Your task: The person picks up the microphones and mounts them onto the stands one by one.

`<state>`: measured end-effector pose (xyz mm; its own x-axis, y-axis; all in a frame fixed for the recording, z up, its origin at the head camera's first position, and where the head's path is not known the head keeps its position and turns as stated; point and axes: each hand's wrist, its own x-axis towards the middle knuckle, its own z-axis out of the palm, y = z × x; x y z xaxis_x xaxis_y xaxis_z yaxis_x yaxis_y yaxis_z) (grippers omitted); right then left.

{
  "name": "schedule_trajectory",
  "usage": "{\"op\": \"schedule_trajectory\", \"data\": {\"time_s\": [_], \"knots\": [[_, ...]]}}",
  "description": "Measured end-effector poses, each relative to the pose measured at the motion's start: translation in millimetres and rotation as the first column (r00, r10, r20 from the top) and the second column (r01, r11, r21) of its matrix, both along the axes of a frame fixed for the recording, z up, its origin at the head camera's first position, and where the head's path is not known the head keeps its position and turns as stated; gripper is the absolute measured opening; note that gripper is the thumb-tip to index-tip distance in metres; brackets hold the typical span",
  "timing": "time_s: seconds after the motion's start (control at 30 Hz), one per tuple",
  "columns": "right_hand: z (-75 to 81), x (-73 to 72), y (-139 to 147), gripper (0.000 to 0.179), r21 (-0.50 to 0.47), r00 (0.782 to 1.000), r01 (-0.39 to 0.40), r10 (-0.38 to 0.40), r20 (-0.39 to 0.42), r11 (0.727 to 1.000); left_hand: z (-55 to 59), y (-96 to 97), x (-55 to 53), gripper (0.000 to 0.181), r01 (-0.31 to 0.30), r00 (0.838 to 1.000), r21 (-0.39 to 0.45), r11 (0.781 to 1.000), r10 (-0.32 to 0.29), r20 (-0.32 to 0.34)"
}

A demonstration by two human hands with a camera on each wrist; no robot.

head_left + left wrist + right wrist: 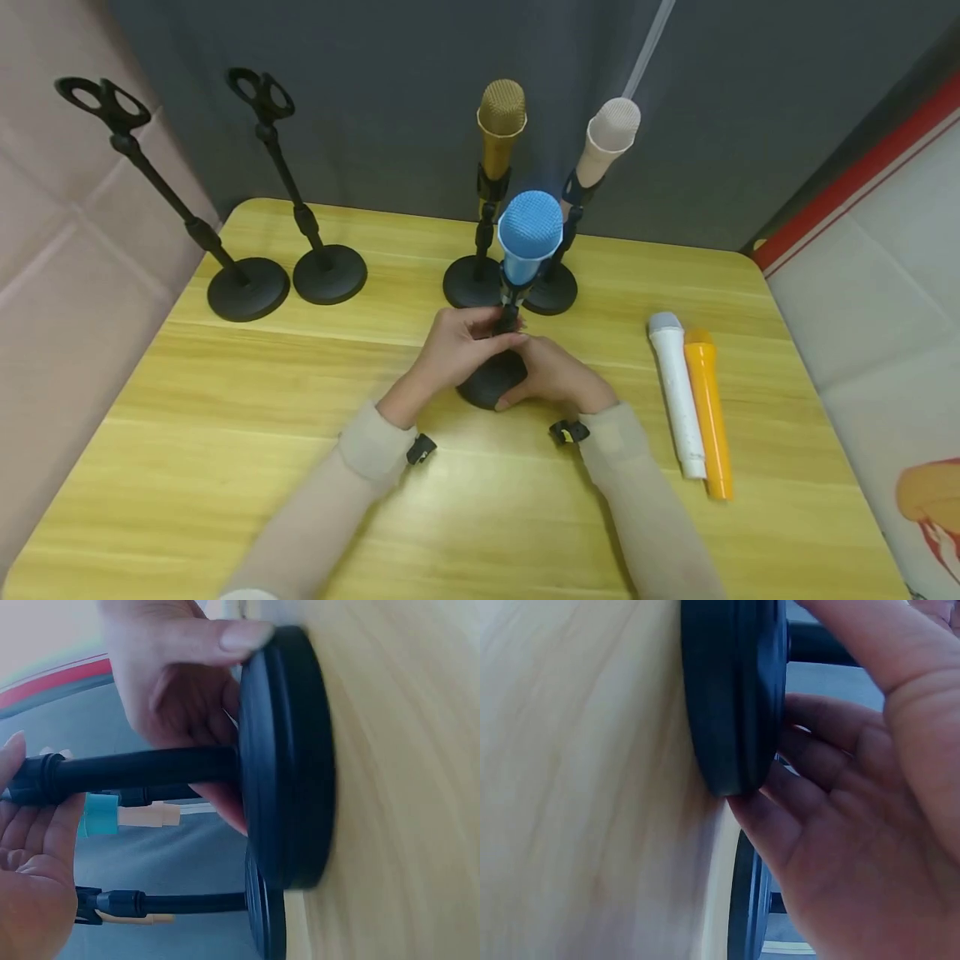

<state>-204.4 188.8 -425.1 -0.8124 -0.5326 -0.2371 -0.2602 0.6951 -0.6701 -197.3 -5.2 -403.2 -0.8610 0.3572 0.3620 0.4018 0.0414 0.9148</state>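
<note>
A blue microphone [529, 233] sits in the clip of a black stand with a round base [487, 383], nearest to me among the loaded stands. My left hand [463, 346] grips the stand's pole below the clip, thumb and fingers around a joint [37, 778]. Lower down, my right hand [558, 375] holds the base by its rim, with the thumb at the near edge. From the right wrist, the fingers [810, 750] curl about the far side of that base. The base is upright, close over the tabletop in both wrist views.
Behind stand a gold microphone [501, 117] and a white microphone [611, 133] on black stands. Two stands with bare clips, one far left [248, 289] and one beside it [330, 274], are at the back left. White [678, 400] and orange [708, 417] microphones lie at right.
</note>
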Motion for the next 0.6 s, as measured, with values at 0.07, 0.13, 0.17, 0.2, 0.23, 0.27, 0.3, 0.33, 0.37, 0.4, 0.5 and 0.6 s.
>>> {"op": "schedule_trajectory", "data": {"time_s": [0.07,0.13,0.17,0.2,0.23,0.27,0.3,0.33,0.37,0.4,0.5,0.6], "knots": [[0.0,1.1,-0.3,0.104,-0.013,1.000,0.004,-0.004,0.005,1.000,-0.7,-4.0,-0.5,0.025,0.009,0.999,-0.076,0.997,-0.012,-0.031],[0.5,4.7,-2.1,0.102,-0.015,1.000,0.011,-0.011,-0.009,1.000,-2.6,-11.1,0.9,0.033,0.003,0.999,-0.203,0.979,-0.011,-0.042],[1.0,7.5,-3.8,0.100,-0.010,1.000,0.021,-0.021,-0.022,1.000,-3.9,-15.7,2.2,0.037,0.000,0.999,-0.285,0.959,-0.012,-0.040],[1.9,11.1,-5.4,0.099,0.006,0.999,0.035,-0.035,-0.041,0.999,-5.2,-20.2,3.5,0.042,0.000,0.999,-0.379,0.925,-0.017,-0.040],[3.3,15.4,-7.0,0.098,0.023,0.997,0.051,-0.050,-0.062,0.998,-6.2,-24.5,5.2,0.048,0.008,0.999,-0.470,0.883,-0.026,-0.030],[4.9,20.3,-8.2,0.098,0.047,0.994,0.066,-0.062,-0.090,0.997,-8.0,-28.0,6.5,0.053,0.023,0.999,-0.556,0.831,-0.037,-0.014],[6.2,25.2,-9.6,0.097,0.074,0.990,0.079,-0.070,-0.123,0.994,-9.5,-30.5,7.8,0.058,0.051,0.998,-0.627,0.778,-0.057,0.010],[7.3,30.0,-11.1,0.094,0.101,0.985,0.093,-0.077,-0.154,0.991,-11.2,-32.2,8.8,0.062,0.078,0.996,-0.688,0.722,-0.081,0.027],[8.3,34.7,-12.7,0.092,0.129,0.979,0.108,-0.083,-0.184,0.986,-13.0,-33.1,9.6,0.068,0.097,0.994,-0.742,0.664,-0.106,0.035],[9.0,39.1,-14.3,0.091,0.154,0.973,0.120,-0.085,-0.214,0.981,-15.1,-33.4,10.5,0.071,0.111,0.991,-0.782,0.613,-0.130,0.038],[8.2,47.8,-19.9,0.087,0.191,0.949,0.158,-0.096,-0.299,0.969,-20.3,-31.4,13.3,0.076,0.124,0.985,-0.837,0.533,-0.169,0.039],[5.8,50.9,-26.0,0.089,0.193,0.926,0.178,-0.098,-0.366,0.965,-21.6,-31.4,19.3,0.075,0.079,0.987,-0.862,0.501,-0.161,-0.003]]}}
